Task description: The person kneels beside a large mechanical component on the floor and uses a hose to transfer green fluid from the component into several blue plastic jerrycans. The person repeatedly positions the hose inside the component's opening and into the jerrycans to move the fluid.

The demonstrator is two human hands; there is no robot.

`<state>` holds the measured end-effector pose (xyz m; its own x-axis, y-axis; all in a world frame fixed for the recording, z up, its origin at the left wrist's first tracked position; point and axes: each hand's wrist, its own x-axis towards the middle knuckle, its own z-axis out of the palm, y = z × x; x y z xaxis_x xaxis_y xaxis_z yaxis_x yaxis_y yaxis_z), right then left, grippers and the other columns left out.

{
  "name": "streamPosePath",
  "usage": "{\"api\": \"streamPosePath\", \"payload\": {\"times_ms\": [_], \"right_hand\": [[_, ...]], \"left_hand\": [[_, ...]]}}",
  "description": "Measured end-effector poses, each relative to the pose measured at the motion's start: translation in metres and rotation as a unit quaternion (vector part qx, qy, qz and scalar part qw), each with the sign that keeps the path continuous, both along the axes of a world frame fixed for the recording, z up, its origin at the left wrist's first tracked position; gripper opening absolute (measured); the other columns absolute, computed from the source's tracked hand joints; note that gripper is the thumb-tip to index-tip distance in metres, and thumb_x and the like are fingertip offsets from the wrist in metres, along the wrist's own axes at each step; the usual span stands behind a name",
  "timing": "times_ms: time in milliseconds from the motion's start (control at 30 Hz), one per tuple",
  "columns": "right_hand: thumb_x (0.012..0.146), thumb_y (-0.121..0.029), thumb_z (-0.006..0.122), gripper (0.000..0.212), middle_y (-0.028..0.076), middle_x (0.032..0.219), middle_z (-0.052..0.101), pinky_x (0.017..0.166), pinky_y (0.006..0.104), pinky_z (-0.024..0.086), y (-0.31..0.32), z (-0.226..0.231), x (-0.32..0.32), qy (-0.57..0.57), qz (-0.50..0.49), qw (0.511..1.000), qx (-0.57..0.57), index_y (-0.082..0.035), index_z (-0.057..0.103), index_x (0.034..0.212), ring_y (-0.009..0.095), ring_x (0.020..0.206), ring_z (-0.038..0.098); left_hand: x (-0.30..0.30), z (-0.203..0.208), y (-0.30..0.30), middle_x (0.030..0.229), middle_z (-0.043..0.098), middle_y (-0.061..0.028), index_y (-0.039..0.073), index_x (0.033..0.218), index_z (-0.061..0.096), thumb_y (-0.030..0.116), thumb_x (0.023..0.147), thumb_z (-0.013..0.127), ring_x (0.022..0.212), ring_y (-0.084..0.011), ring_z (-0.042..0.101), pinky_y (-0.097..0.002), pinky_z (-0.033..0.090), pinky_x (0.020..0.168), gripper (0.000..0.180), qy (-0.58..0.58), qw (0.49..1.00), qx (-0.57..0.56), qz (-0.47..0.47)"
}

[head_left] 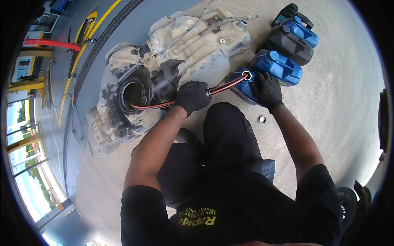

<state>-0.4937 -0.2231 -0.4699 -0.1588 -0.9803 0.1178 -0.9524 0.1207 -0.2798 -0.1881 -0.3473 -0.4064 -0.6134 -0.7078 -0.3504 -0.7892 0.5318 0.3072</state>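
Note:
My left hand (193, 97), in a black glove, is closed around a dark hose with orange-red stripes (226, 86). One end of the hose drops into the round opening of a dusty fuel tank (201, 53). Its other end enters the mouth of a blue jug (243, 88) on the floor. My right hand (266, 88), also gloved in black, grips the near right side of that jug; its fingertips are partly hidden. Whatever part of the hose lies inside my left fist cannot be seen.
Beyond the jug, another blue jug (277, 67), a black jug (290, 46) and more jugs stand in a row. A small round cap (262, 119) lies on the concrete near my right forearm. A red lift arm (51, 42) reaches in at the far left.

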Motion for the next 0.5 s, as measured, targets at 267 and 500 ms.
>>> {"api": "streamPosePath", "payload": {"times_ms": [267,500], "right_hand": [[0.099,-0.041,0.068,0.038,0.018,0.118,0.067,0.094,0.0525,0.050,0.008,0.004,-0.003,-0.012,-0.017,1.000,0.021,-0.007,0.068,0.115,0.038,0.111,0.066],[0.098,-0.040,0.069,0.036,0.018,0.119,0.067,0.096,0.0515,0.049,0.012,0.001,-0.005,-0.025,-0.017,1.000,0.007,-0.007,0.067,0.113,0.037,0.114,0.065]], "left_hand": [[-0.004,-0.014,0.000,0.090,0.076,-0.0200,0.008,0.091,0.077,0.040,0.087,0.068,0.095,-0.0395,0.075,-0.0515,0.058,0.085,0.034,-0.047,0.996,0.072,0.026],[-0.006,0.000,0.007,0.088,0.068,-0.0141,0.007,0.092,0.067,0.044,0.084,0.081,0.086,-0.0360,0.070,-0.0496,0.054,0.077,0.041,0.017,0.997,-0.066,-0.046]]}}
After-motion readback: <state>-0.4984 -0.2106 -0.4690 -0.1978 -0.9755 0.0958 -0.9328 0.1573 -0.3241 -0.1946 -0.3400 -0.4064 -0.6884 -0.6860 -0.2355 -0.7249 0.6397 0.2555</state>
